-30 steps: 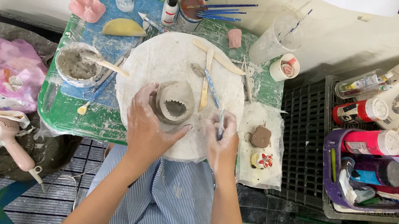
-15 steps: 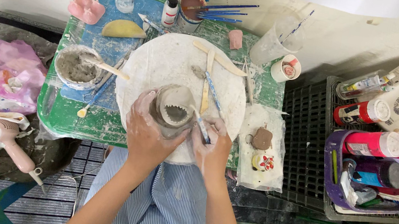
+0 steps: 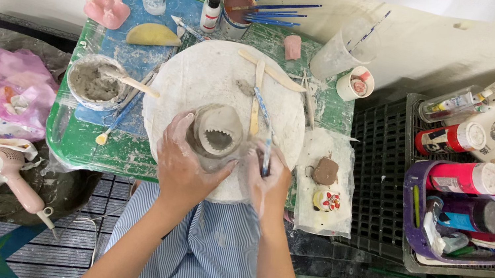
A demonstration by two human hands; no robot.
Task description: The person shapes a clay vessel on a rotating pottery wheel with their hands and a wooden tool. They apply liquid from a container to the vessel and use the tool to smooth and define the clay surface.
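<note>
A small grey clay pot [image 3: 216,135] with a jagged, toothed opening stands on a round white board [image 3: 217,80]. My left hand [image 3: 183,165] cups its left and near side. My right hand [image 3: 267,182] is just right of the pot and grips a thin blue-handled modelling tool [image 3: 266,152] that points toward the pot's wall. Both hands are smeared with pale clay. More wooden and metal modelling tools [image 3: 259,87] lie on the far part of the board.
The board sits on a green tray table [image 3: 70,136]. On it are a bowl of grey slip with a stick [image 3: 93,80], a jar of brushes [image 3: 237,10], bottles and small clay figures [image 3: 325,185]. A pink hair dryer [image 3: 0,175] lies left; paint bottles [image 3: 462,178] stand right.
The pot has been tipped so its toothed opening faces up more. My right hand has shifted slightly right and nearer me, still with the tool.
</note>
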